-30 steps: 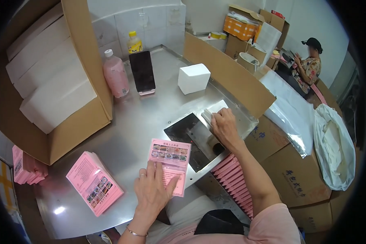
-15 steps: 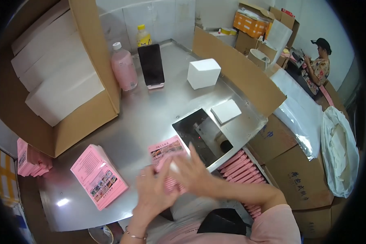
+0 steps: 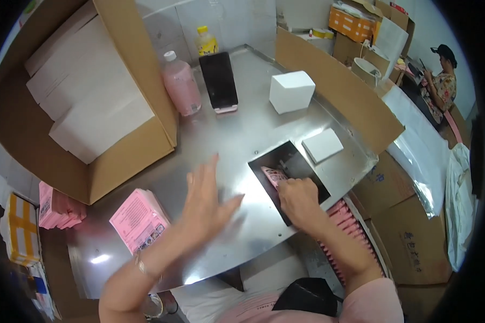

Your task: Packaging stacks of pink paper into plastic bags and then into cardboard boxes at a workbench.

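My right hand [image 3: 300,200] is closed on a pink printed packet [image 3: 274,175] and reaches down into the rectangular opening [image 3: 262,185] in the metal table. Only one end of the packet shows past my fingers. My left hand [image 3: 206,203] hovers over the metal tabletop with its fingers spread, holding nothing. Near my left forearm lies a stack of flat pink printed packets [image 3: 137,215], partly covered by that arm. Beneath the table edge, by my right forearm, a row of pink packets [image 3: 352,226] fills a box.
An open carton [image 3: 132,153] with white paper blocks stands at left, near more pink packets [image 3: 59,207]. Behind are a pink-liquid bottle [image 3: 182,86], a yellow-capped bottle [image 3: 206,41] and a phone [image 3: 219,81]. White blocks [image 3: 292,92] lie right. A person [image 3: 442,89] sits far right.
My hands, together over a pink packet before, have parted. The right carried the packet right into the opening; the left opened and moved away. The whole view shifted slightly.
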Demonstrator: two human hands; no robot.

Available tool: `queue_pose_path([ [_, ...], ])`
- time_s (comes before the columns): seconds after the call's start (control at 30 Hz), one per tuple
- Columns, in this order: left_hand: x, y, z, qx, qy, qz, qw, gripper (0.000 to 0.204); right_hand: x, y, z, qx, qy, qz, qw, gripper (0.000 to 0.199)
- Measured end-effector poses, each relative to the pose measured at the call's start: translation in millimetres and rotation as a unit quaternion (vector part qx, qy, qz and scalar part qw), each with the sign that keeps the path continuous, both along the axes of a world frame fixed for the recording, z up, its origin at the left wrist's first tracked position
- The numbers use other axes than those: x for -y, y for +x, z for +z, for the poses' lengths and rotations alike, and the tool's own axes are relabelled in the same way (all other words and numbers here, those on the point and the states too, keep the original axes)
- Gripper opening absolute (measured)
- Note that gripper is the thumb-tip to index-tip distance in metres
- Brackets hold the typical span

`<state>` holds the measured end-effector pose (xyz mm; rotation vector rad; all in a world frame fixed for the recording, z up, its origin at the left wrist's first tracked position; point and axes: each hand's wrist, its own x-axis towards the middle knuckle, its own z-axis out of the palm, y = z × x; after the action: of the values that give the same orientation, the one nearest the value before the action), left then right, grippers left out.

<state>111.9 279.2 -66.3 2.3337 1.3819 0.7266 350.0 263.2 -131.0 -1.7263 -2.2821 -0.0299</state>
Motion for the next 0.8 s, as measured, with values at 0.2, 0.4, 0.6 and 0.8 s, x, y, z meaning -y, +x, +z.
queue_pose_path([
  [0.2,-152.7,32.4,-18.8,0.125,0.002,0.174,0.977,0.112,35.1,-35.0,8.3,-0.268,0.209,0.134,0.931,0.033],
  [0.4,-230.2,57.2,-23.2,0.236,0.144,0.243,0.930,0.121,32.3,-32.5,2.2,-0.317,0.166,0.105,0.928,0.032],
  [0.6,-257.7,83.8,-3.8,0.219,0.192,0.286,0.913,0.117,34.7,-23.7,1.3,-0.322,0.124,0.116,0.931,0.036],
  [0.8,-274.1,85.4,-6.5,0.314,0.207,0.268,0.887,0.094,31.0,-25.9,3.5,-0.344,0.132,0.101,0.924,0.033],
])
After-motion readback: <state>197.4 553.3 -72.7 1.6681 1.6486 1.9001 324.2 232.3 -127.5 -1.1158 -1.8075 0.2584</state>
